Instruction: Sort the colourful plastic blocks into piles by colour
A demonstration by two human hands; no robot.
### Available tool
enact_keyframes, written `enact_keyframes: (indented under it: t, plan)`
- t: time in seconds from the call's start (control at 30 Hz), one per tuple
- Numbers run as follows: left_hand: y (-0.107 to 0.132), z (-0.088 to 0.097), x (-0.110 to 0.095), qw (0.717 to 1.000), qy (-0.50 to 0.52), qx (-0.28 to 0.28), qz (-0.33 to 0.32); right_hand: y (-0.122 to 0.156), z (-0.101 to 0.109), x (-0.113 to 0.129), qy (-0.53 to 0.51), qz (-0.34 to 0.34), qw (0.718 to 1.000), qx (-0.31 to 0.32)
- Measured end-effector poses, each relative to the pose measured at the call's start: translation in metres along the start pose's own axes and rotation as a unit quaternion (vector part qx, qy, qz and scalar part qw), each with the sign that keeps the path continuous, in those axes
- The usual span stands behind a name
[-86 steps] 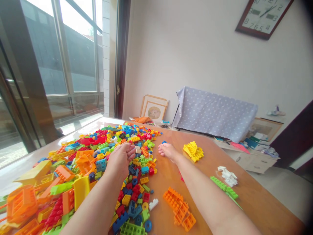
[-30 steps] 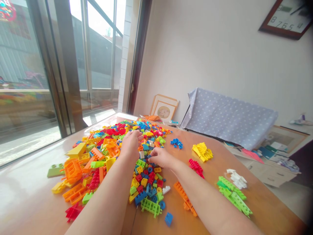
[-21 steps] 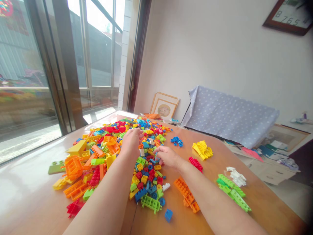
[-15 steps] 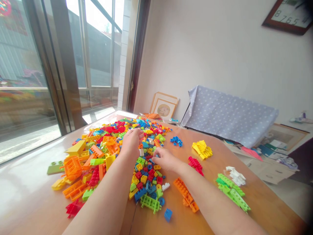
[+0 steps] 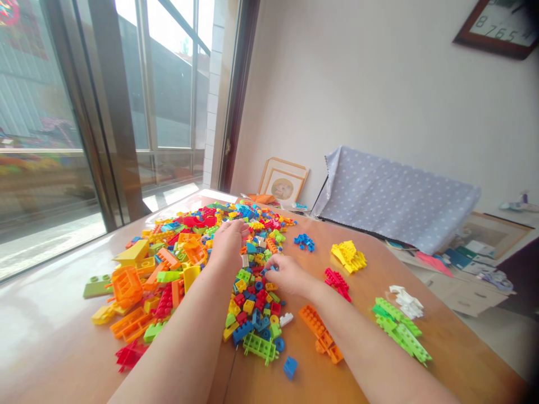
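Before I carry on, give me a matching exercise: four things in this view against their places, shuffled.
1. left hand
2. right hand
3. yellow cluster
4. white cluster

A. between the blue cluster and the white one
B. at the edge of the mixed pile, fingers bent
C. just beyond the green cluster
D. over the middle of the pile

Pairs: 1-D, 2-B, 3-A, 4-C

The left hand [image 5: 228, 241] and its forearm [image 5: 181, 322] hide part of the brick pile [image 5: 166, 303]. Whether the right hand [image 5: 290, 274] holds anything is too small to tell. Both forearms run off the bottom edge. The top edge cuts the clock [image 5: 490, 39], its right side lost in dark blur.
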State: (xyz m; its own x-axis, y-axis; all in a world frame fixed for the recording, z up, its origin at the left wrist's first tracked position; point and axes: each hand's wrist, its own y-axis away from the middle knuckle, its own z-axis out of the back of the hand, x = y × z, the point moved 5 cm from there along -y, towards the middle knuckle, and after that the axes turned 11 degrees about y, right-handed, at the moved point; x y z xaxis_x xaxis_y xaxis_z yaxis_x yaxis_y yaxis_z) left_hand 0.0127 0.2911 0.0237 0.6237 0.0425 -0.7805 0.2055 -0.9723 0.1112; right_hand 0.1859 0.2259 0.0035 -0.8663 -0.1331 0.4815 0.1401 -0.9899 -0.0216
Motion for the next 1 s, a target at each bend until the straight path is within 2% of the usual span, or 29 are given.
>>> enact_keyframes:
  t: [0.1,0.17,0.27,0.4,0.53,0.77,0.9,1.0]
  plan:
    - [0.003,-0.001,-0.001,1.000,-0.002,0.006,0.003,0.008,-0.004,0.001,-0.076,-0.032,0.995,0.057]
    - [0.005,-0.002,0.000,1.000,-0.006,0.009,0.005,0.012,-0.008,0.005,-0.070,-0.028,0.994,0.075]
    - [0.007,-0.003,0.000,1.000,-0.010,0.012,0.004,0.013,-0.012,0.012,-0.002,0.013,0.999,0.046]
    - [0.006,-0.003,0.002,1.000,-0.013,0.015,0.000,0.009,-0.017,0.012,0.025,0.014,0.999,0.033]
    - [0.004,-0.003,0.003,1.000,-0.018,0.018,-0.002,0.003,-0.019,0.008,-0.015,0.003,0.999,0.029]
    - [0.004,-0.004,0.004,1.000,-0.018,0.014,-0.001,0.008,-0.023,0.003,-0.152,-0.083,0.982,0.074]
    - [0.007,-0.006,0.004,1.000,-0.023,0.017,0.000,0.012,-0.021,0.005,-0.166,-0.092,0.978,0.090]
    - [0.009,-0.006,0.004,0.999,-0.027,0.018,0.003,0.012,-0.021,0.004,-0.153,-0.074,0.982,0.085]
